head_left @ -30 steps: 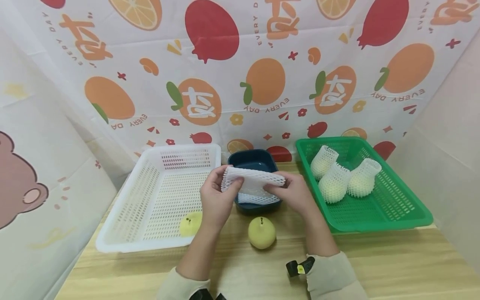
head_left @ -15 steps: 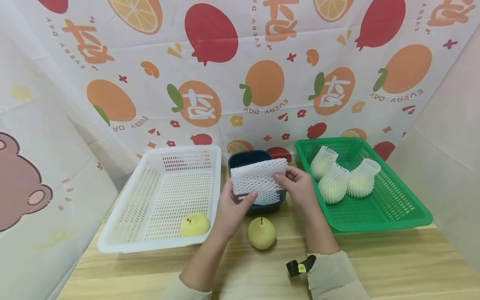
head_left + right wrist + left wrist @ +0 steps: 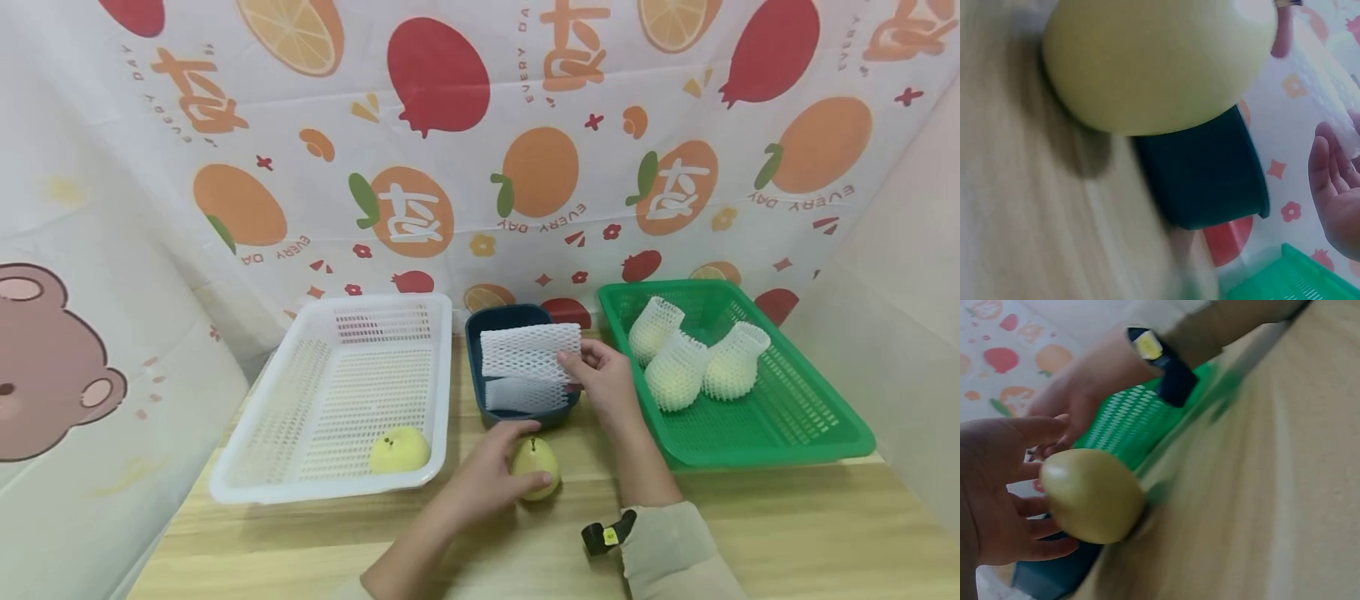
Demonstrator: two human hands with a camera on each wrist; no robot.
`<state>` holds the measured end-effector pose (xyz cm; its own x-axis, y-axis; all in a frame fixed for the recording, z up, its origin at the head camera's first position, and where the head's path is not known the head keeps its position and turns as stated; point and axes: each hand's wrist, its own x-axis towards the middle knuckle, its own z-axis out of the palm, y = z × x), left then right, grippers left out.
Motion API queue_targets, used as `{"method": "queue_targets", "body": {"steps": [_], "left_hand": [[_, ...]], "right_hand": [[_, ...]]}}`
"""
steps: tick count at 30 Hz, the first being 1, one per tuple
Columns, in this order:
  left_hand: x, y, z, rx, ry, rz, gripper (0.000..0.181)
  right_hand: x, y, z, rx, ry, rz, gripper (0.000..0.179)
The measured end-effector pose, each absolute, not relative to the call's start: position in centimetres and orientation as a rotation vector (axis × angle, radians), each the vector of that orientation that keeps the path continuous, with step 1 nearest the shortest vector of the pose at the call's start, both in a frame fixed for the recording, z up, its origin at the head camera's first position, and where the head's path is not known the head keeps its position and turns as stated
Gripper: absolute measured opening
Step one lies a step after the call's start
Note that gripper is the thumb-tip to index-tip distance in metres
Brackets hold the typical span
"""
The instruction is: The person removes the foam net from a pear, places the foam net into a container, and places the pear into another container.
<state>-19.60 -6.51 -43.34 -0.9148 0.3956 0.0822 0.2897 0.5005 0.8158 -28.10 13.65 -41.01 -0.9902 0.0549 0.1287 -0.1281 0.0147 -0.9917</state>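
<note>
Shifted since the earlier frame is the left hand (image 3: pixel 491 471), which leaves the white foam net sleeve (image 3: pixel 525 350) and now reaches the yellow pear (image 3: pixel 542 458) on the wooden bench (image 3: pixel 300 550). On my remote feed, its fingers lie spread about the fruit; whether they bear any of its weight I cannot tell. The right hand (image 3: pixel 603 379) pinches the sleeve by its right edge, over the dark blue basin (image 3: pixel 510 317), where a second sleeve (image 3: pixel 525 396) lies. Right of the basin, the green basket (image 3: pixel 772 458) contains three netted pears (image 3: pixel 675 371); left of it, the white basket (image 3: pixel 337 400) contains one bare pear (image 3: pixel 400 450).

Hazards, in my judgement: the round pear may roll if the left fingers press unevenly; the sleeve, pinched at one edge only, may droop, fold its mouth flat or slip loose.

Legible writing: "EVERY DAY", repeated on the fruit-print cloth (image 3: pixel 480 167), inverted in places, beside large stylised characters I do not decipher. The yellow tag (image 3: pixel 611 537) on the right wrist's black mount (image 3: pixel 595 540) is too small for me to read. I find no brand on either basket.
</note>
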Motion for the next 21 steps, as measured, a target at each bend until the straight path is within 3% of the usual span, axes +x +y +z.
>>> {"method": "queue_targets", "body": {"steps": [13, 21], "left_hand": [[-19.2, -5.6, -44.5, 0.733, 2.809, 1.131, 0.06], [-18.7, -5.9, -44.6, 0.745, 2.82, 1.188, 0.06]], "right_hand": [[-31.0, 13.0, -41.7, -0.061, -2.448, 1.795, 0.039], [-33.3, 11.5, -41.2, 0.009, -2.681, 1.607, 0.044]]}}
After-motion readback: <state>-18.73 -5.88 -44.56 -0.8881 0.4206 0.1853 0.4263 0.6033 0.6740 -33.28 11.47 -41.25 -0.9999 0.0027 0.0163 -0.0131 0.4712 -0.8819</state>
